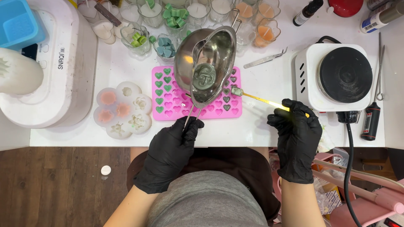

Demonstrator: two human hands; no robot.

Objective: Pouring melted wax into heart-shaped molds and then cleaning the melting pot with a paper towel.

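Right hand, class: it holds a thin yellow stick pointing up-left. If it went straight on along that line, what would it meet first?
Probably the pink silicone heart mould: the right hand aims its yellow stick there. The tilted steel melting pot hangs above, so depth is unclear.

Loads of stuff on this white counter [261, 130]. At the right end there's a white hot plate [334, 77] with a round black top, its black cord [347, 168] dropping off the front edge. Just right of it lies a black probe thermometer [372, 117]. Metal tweezers [265, 59] sit between the hot plate and the glasses. Along the back edge stands a row of glass jars [198, 12], some holding green or blue wax chunks, others orange or white wax. A dark dropper bottle [308, 11] and a red lid [345, 6] are near the back right corner. The left end has a big white machine [63, 75], with a flower-shaped clear mold [123, 110] beside it by the front edge.
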